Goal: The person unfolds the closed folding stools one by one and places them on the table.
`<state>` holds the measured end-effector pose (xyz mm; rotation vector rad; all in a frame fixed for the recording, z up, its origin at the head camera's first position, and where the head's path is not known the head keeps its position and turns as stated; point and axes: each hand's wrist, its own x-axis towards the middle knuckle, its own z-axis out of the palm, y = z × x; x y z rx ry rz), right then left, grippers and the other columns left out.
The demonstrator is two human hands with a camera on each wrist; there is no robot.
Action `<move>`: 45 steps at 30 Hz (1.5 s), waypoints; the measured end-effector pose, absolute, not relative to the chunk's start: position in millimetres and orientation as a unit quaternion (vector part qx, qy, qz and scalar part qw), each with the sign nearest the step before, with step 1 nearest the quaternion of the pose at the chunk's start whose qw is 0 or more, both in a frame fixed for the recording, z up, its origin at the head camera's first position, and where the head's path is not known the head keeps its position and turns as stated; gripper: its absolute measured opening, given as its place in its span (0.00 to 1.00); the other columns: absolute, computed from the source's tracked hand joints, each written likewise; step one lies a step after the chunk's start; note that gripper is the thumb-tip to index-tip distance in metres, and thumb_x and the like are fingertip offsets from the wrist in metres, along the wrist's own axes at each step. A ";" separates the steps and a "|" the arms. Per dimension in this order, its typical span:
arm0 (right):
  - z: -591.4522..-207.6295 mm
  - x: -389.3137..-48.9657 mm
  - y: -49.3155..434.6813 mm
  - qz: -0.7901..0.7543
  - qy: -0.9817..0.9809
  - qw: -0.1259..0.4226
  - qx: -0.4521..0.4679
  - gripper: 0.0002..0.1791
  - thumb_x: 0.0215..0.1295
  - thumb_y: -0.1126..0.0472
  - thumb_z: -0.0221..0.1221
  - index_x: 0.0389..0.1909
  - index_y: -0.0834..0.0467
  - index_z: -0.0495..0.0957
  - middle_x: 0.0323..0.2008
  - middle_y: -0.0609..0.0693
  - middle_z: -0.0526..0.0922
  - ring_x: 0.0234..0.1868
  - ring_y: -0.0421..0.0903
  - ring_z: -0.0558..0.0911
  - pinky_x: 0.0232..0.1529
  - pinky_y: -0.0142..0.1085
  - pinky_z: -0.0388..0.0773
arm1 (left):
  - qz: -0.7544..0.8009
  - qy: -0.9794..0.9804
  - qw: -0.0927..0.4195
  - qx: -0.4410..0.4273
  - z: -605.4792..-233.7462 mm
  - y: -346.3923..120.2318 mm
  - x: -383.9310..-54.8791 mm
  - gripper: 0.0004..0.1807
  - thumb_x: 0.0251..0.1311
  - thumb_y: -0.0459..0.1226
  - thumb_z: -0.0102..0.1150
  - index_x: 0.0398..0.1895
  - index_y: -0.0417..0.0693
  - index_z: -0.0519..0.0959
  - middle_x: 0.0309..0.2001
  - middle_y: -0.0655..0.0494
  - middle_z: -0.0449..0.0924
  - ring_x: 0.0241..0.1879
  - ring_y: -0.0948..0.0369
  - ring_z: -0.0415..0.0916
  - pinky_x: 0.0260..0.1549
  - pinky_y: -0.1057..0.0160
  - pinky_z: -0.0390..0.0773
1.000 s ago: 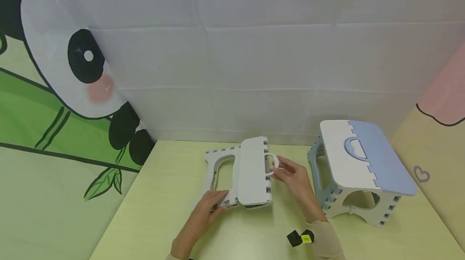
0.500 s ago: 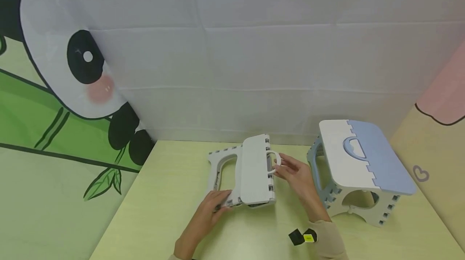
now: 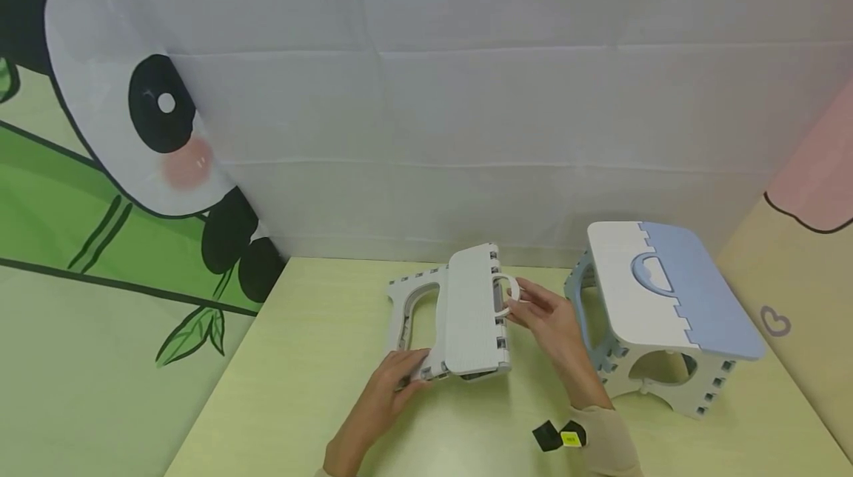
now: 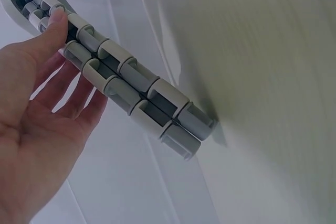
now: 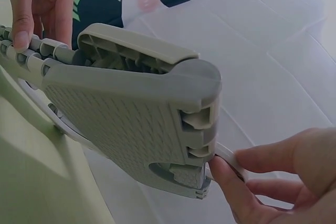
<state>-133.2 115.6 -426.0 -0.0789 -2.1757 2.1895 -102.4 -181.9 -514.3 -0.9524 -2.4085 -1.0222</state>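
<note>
A white folding step stool [image 3: 469, 314], folded flat, is held between both hands over the table. My left hand [image 3: 389, 382] grips the near edge of its leg panel, and in the left wrist view the thumb lies on the row of hinge knuckles [image 4: 126, 72] with the fingers behind. On the other side my right hand [image 3: 548, 318] pinches the white loop handle [image 3: 512, 293] between thumb and fingers. The right wrist view shows the textured top panel [image 5: 110, 114] tilted, with the handle [image 5: 229, 160] in the fingertips.
At the right a second folding stool [image 3: 666, 284], white and blue, stands unfolded on the pale yellow-green table [image 3: 280, 388]. A panda-printed cloth [image 3: 466, 107] hangs behind. Black blocks, one with a yellow label [image 3: 571, 438], show by the right sleeve.
Both hands and the white stool have shifted a little to the right, and its far edge has risen slightly. The grips stay the same.
</note>
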 end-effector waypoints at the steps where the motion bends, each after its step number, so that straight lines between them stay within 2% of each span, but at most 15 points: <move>1: -425.1 -132.8 115.5 0.709 -0.704 0.028 -0.025 0.30 0.70 0.67 0.65 0.72 0.65 0.70 0.62 0.68 0.76 0.43 0.37 0.87 0.48 0.32 0.84 | -0.363 -0.852 0.176 -0.335 -514.2 -181.4 -102.0 0.28 0.56 0.32 0.72 0.62 0.37 0.79 0.56 0.48 0.83 0.53 0.53 0.79 0.48 0.54 0.83; 21: -410.8 -128.9 116.8 0.719 -0.693 0.034 -0.022 0.30 0.70 0.67 0.65 0.71 0.65 0.71 0.62 0.70 0.75 0.43 0.36 0.87 0.49 0.33 0.84 | -0.386 -0.844 0.173 -0.331 -510.0 -173.1 -99.0 0.27 0.58 0.31 0.71 0.62 0.36 0.79 0.55 0.46 0.83 0.51 0.53 0.80 0.46 0.57 0.84; 30: -406.0 -127.4 117.9 0.718 -0.695 0.035 -0.010 0.30 0.71 0.66 0.65 0.72 0.64 0.70 0.63 0.69 0.75 0.44 0.36 0.86 0.50 0.35 0.84 | -0.392 -0.842 0.171 -0.329 -509.9 -169.7 -98.2 0.28 0.58 0.31 0.72 0.62 0.36 0.79 0.57 0.47 0.83 0.54 0.52 0.80 0.49 0.55 0.84; 37: -403.9 -127.4 117.8 0.725 -0.687 0.048 0.002 0.29 0.71 0.68 0.64 0.71 0.66 0.70 0.60 0.69 0.77 0.44 0.36 0.87 0.49 0.33 0.84 | -0.395 -0.838 0.178 -0.333 -509.8 -167.2 -97.4 0.28 0.58 0.31 0.72 0.62 0.35 0.79 0.57 0.46 0.83 0.53 0.51 0.80 0.49 0.54 0.84; 45: -397.8 -125.8 118.0 0.716 -0.696 0.052 0.003 0.29 0.71 0.66 0.64 0.71 0.65 0.70 0.60 0.68 0.77 0.45 0.35 0.86 0.49 0.33 0.84 | -0.409 -0.830 0.180 -0.334 -510.5 -163.4 -97.3 0.27 0.58 0.31 0.72 0.62 0.36 0.79 0.57 0.45 0.83 0.52 0.52 0.80 0.47 0.56 0.84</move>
